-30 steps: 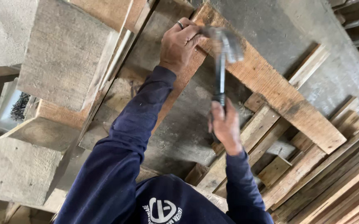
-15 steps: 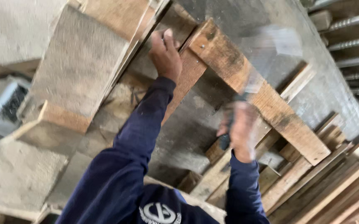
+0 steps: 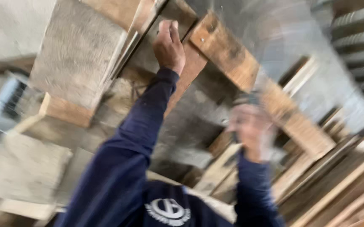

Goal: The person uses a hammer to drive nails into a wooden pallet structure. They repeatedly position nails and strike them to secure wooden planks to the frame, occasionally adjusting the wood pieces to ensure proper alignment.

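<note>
– Hands first: where are they?
– Left hand (image 3: 169, 44) is up at the corner where 2 boards meet. Its fingers lie close together, closed over the end of the narrow board (image 3: 189, 77), pinning it just beside the wide plank (image 3: 228, 52) that crosses it.
– And the right hand (image 3: 251, 130)?
– Lower, well apart from the joint, and smeared by motion. It looks curled round something dark at its top edge, but I cannot tell what it grips, or how tightly.
– So which step is this?
– I judge it a fastening stroke at that corner: 1 hand braces while the other swings.
– What does the next move call for?
– A true aim at the plank's end, and the bracing fingers kept off the spot, since they sit very near it.
– Anything you can't read?
– Plenty. Whatever fastener sits in the plank is only a speck. Any tool head is lost in blur. The stacked timber (image 3: 337, 180) at lower right runs out of view, and the grey slab (image 3: 81, 54) on the left is cut off at the top. The dark blue sleeve (image 3: 127, 168) hides what lies under the arm.
</note>
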